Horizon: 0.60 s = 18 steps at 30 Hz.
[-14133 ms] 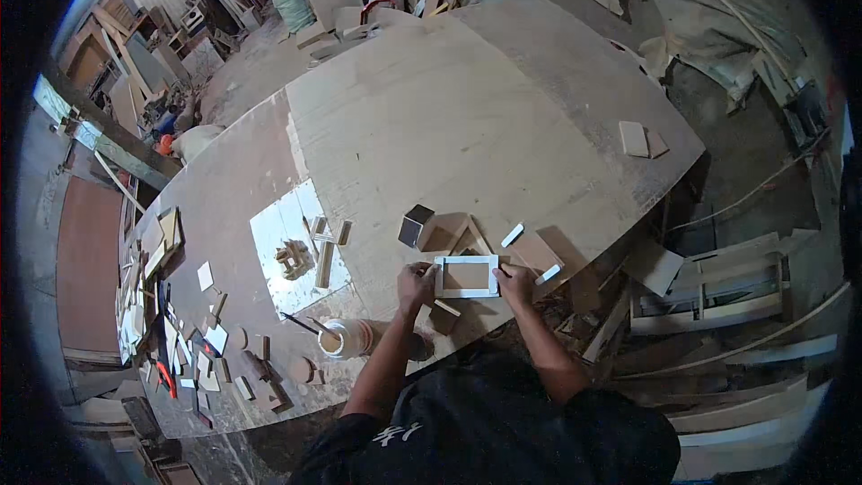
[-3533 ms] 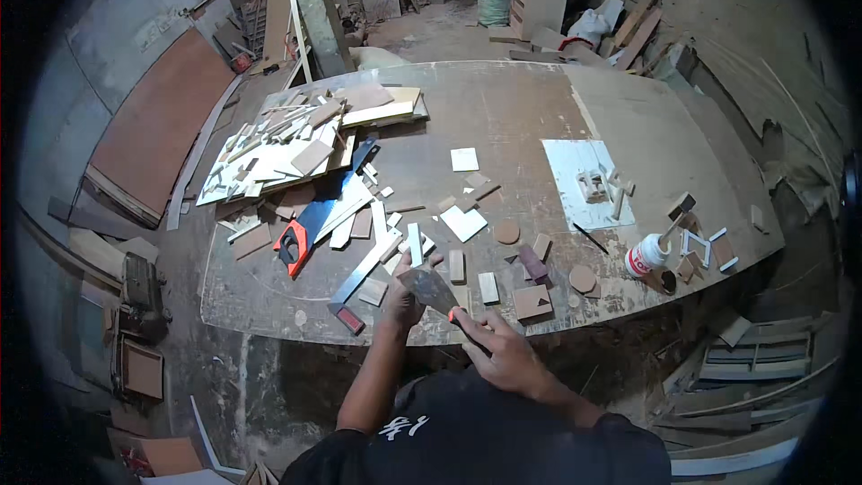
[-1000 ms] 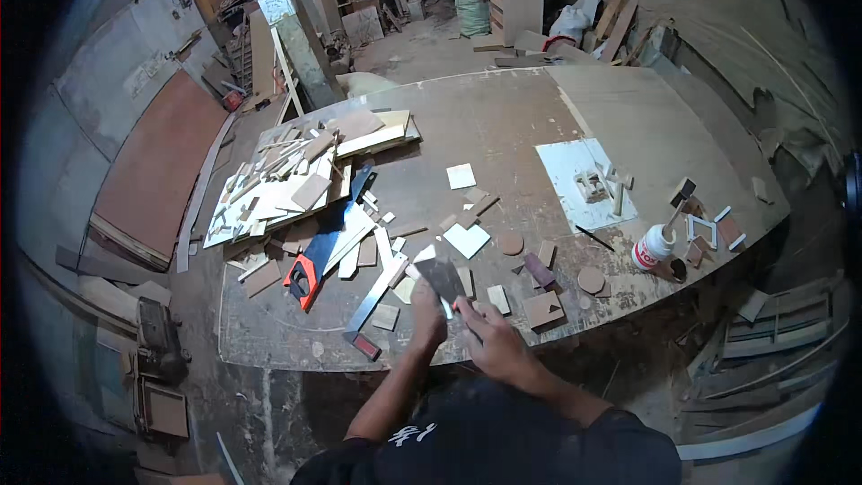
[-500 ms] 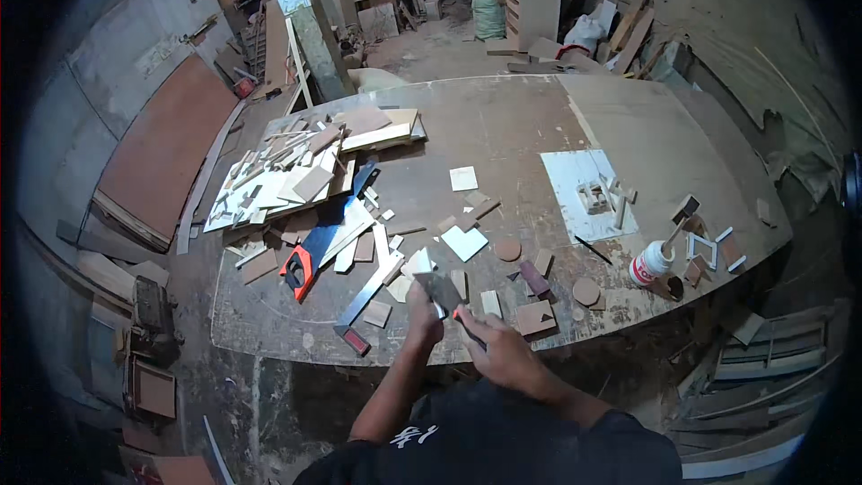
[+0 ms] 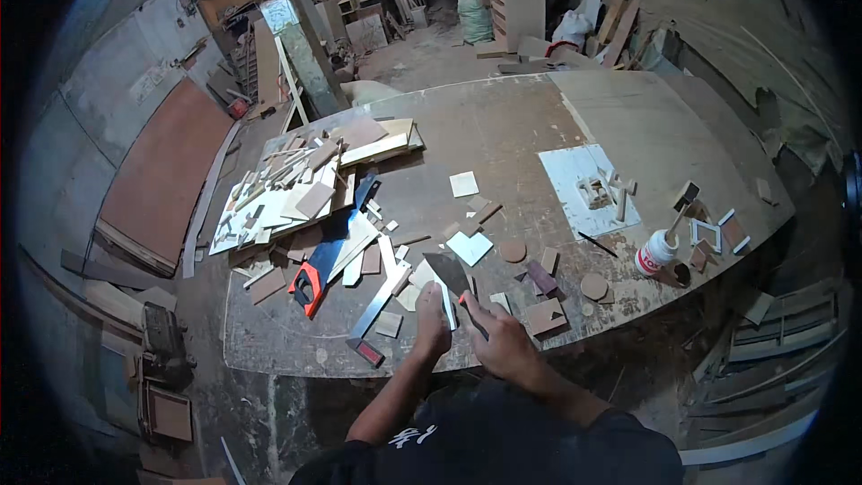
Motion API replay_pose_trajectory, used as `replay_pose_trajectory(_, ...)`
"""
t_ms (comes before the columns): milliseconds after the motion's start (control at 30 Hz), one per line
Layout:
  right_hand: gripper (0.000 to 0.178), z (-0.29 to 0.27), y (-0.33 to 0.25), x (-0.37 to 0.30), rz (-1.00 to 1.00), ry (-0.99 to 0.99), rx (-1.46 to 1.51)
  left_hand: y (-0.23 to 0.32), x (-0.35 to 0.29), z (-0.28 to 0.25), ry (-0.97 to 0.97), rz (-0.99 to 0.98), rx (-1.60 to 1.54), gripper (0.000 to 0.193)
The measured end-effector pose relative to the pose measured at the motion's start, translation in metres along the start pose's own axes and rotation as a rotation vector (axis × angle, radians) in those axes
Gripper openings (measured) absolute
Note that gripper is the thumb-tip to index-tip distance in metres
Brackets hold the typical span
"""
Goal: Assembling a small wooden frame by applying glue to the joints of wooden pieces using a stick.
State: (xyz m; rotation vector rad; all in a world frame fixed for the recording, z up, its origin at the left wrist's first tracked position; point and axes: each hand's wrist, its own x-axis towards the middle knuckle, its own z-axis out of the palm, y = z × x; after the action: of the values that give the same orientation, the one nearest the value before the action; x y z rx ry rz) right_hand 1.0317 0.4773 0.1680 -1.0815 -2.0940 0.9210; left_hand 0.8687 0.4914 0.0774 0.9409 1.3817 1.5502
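Note:
Near the front edge of the table, my left hand (image 5: 433,321) is closed around a small white-edged wood piece (image 5: 450,313), mostly hidden by the fingers. My right hand (image 5: 505,341) grips the red and black handle of a flat-bladed hand tool (image 5: 447,273). Its broad grey blade points up and to the left, right beside the left hand's fingertips. Whether the blade touches the wood piece, I cannot tell. Just beyond the hands lie a pale square tile (image 5: 469,248) and a brown disc (image 5: 513,251). A metal try square (image 5: 377,307) lies left of my left hand.
A heap of wood offcuts (image 5: 310,202) covers the table's left side, with an orange-handled handsaw (image 5: 310,287) against it. On the right are a white board (image 5: 566,189) bearing small wood parts, a pencil (image 5: 597,244), a white glue bottle (image 5: 655,253) and a small white frame (image 5: 706,234).
The blade has swung to point more upward and away from me. Both hands have shifted slightly rightward in the picture, still close together. The whole view has tilted a little.

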Motion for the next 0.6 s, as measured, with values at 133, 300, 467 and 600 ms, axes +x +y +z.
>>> replay_pose_trajectory(133, 0.052, 0.001, -0.006, -0.002, 0.035, -0.188, 0.000, 0.011, 0.016, -0.005, -0.015, 0.059, -0.100, 0.024)
replay_pose_trajectory(300, 0.053, 0.002, -0.009, 0.004, 0.028, -0.074, 0.025, 0.016, 0.019, -0.011, -0.070, 0.068, -0.032, 0.028)
replay_pose_trajectory(467, 0.054, -0.002, -0.010, 0.006, 0.052, -0.130, -0.002, 0.012, 0.021, -0.014, -0.051, 0.266, 0.264, 0.017)
replay_pose_trajectory(600, 0.053, -0.005, -0.008, 0.001, 0.027, -0.144, -0.005, 0.008, 0.023, -0.017, -0.037, 0.100, 0.148, 0.032)
